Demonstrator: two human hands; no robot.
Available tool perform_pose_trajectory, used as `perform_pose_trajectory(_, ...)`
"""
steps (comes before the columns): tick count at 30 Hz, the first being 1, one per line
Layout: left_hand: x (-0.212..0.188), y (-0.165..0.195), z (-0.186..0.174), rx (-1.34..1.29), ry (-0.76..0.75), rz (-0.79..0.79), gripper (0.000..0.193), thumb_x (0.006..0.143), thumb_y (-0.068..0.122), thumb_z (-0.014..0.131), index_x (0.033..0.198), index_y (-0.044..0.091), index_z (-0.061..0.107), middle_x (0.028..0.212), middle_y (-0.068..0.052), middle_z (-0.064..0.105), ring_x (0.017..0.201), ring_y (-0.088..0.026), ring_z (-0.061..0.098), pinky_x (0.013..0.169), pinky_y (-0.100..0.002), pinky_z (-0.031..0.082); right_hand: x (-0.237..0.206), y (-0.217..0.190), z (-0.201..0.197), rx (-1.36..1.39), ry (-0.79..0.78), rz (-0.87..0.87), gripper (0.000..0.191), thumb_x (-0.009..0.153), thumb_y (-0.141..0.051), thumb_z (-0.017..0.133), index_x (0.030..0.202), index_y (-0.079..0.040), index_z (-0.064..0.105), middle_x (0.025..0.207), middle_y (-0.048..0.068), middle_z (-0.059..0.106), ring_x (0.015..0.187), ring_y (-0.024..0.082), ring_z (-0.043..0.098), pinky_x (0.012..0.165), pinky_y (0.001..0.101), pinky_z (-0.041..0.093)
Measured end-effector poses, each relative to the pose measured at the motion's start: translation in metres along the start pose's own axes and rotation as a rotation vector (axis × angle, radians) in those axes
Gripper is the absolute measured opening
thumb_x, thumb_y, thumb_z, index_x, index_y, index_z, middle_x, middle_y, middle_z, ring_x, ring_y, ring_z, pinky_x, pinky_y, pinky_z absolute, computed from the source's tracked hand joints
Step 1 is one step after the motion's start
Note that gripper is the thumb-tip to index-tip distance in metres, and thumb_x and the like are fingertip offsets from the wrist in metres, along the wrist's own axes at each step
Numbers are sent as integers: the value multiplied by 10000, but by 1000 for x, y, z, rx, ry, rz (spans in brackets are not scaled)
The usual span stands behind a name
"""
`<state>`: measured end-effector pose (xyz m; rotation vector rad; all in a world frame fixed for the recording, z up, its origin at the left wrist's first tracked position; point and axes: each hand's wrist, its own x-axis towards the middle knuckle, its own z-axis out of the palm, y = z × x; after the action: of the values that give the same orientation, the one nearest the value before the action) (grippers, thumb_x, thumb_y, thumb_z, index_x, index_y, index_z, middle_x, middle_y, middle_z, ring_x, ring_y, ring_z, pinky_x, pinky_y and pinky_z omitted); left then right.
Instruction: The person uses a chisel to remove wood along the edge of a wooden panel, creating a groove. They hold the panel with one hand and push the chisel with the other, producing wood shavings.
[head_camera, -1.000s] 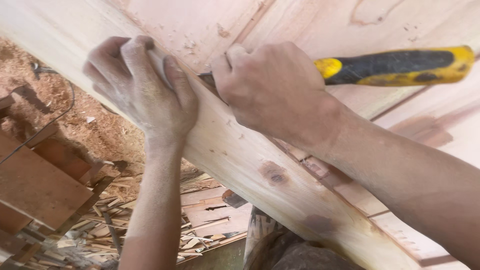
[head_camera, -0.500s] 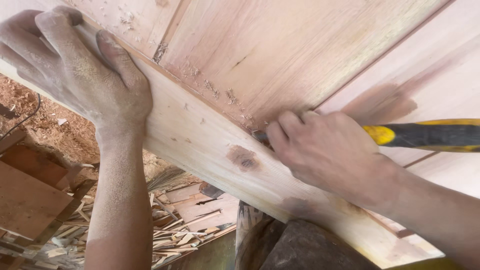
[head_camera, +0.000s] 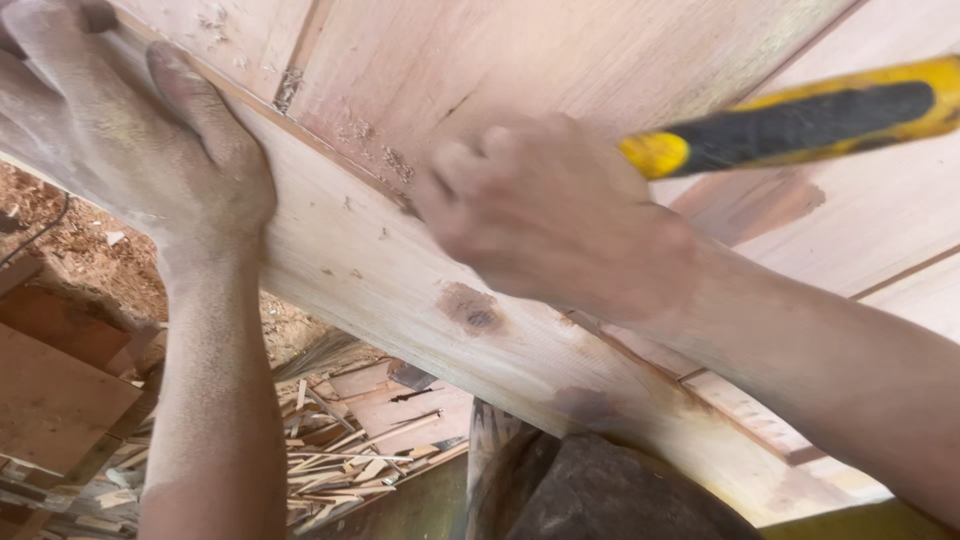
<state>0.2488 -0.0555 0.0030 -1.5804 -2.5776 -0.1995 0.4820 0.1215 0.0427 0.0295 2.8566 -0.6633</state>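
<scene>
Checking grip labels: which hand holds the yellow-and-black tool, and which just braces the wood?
The right hand, blurred, grips the yellow-and-black tool handle. The left hand holds no tool; it presses flat over the edge of the pale plank.

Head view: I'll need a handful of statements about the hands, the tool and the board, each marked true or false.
1. The left hand rests flat on the pale wooden board. True.
2. The right hand grips a tool with a yellow and black handle. True.
3. The tool's handle is red and white. False: it is yellow and black.
4. The board has a dark knot on its face, below the right hand. True.
5. The ground below is covered with a blue sheet. False: wood scraps and reddish sawdust lie there.
6. The left hand holds a nail. False: no nail shows; its palm presses on the board.
</scene>
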Motion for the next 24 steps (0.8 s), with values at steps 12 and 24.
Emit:
perform_pose_trajectory(12,-1,-14,21,9,92,25,242,1151,241,398,1341,97,437,1309,-162,371,1278,-264,392,1062,-548,357,-58,14,1,26,-414,-46,63,1004,-140,602,1028,-82,604,781,35,579,591,125,585,392,310,433)
perform_pose_trajectory(24,3,-8,11,47,101,49,216,1146,228,382,1288,96,479,1223,-105,382,1239,-218,400,1023,-498,348,-45,2,13,-26,-434,-148,227,982,-280,582,942,-58,611,775,36,596,634,138,614,451,301,523)
